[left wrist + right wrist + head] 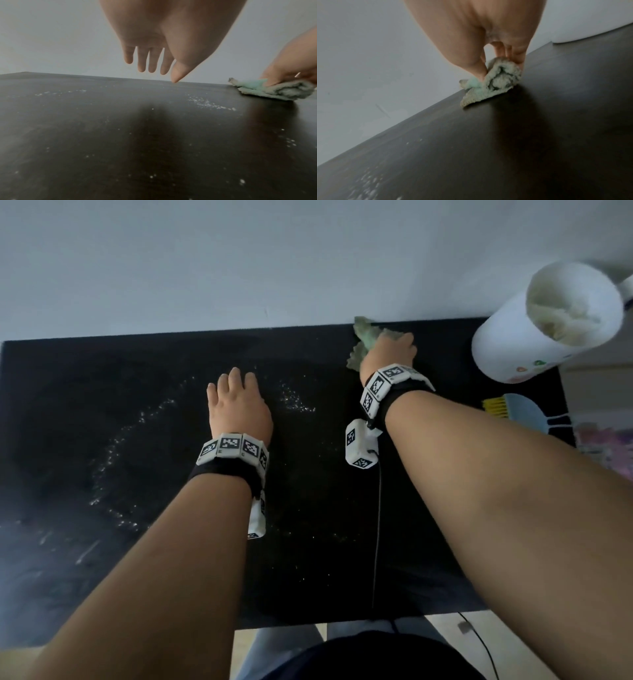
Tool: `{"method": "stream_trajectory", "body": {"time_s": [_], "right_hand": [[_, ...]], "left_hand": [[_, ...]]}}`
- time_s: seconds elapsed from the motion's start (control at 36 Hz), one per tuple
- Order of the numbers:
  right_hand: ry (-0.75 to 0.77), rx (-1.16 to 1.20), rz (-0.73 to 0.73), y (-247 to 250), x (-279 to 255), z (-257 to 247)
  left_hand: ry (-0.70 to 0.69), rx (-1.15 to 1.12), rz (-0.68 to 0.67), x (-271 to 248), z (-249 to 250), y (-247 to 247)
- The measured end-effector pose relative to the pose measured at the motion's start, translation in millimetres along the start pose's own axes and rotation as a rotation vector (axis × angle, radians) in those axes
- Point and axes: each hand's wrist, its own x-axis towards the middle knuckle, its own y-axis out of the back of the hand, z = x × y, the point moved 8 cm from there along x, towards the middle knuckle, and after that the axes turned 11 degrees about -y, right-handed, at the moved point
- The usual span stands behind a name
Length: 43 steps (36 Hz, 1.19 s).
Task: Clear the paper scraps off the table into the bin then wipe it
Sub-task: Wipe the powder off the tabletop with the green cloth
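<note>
A black table (308, 559) carries streaks of fine white crumbs (113, 453) left of centre and a small patch (294, 400) near the middle. My right hand (390, 354) grips a crumpled green cloth (363, 344) and holds it down on the table at the far edge by the wall; the cloth (491, 82) shows bunched between thumb and fingers. The left hand (236, 398) hovers just above the table's middle, fingers (152, 60) straight and hanging down, holding nothing. The cloth (274, 90) lies to its right. A white bin (544, 323) full of paper scraps stands at the far right corner.
A blue dustpan with a yellow-bristled brush (513, 410) lies at the table's right edge, below the bin. A grey wall (239, 261) runs directly behind the table. A black cable (376, 542) hangs from my right wrist across the table toward the near edge.
</note>
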Motion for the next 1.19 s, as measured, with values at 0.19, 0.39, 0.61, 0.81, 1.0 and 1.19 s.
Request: {"method": "stream_trajectory", "body": {"time_s": [0.19,0.39,0.61,0.81,1.0,1.19], "right_hand": [[0.202,-0.102,-0.058,-21,-19,-52],[0.085,0.314,-0.315,-33,-36,-71],[0.139,0.166,-0.368,-60,-92,-46],[0.552,-0.191,-0.194,-51,-162,-28],[0.343,0.059,-0.124,-29,-124,-28],[0.003,-0.010,-0.110,-18,-59,-40]], "left_hand": [[0.056,-0.003,-0.016,-2,-26,-2],[0.070,0.000,-0.024,-13,-39,-5],[0.022,-0.030,0.013,-29,-37,0],[-0.014,-0.036,0.038,-40,-39,6],[-0.028,-0.020,0.034,-38,-44,4],[0.007,0.008,0.033,-25,-60,2]]}}
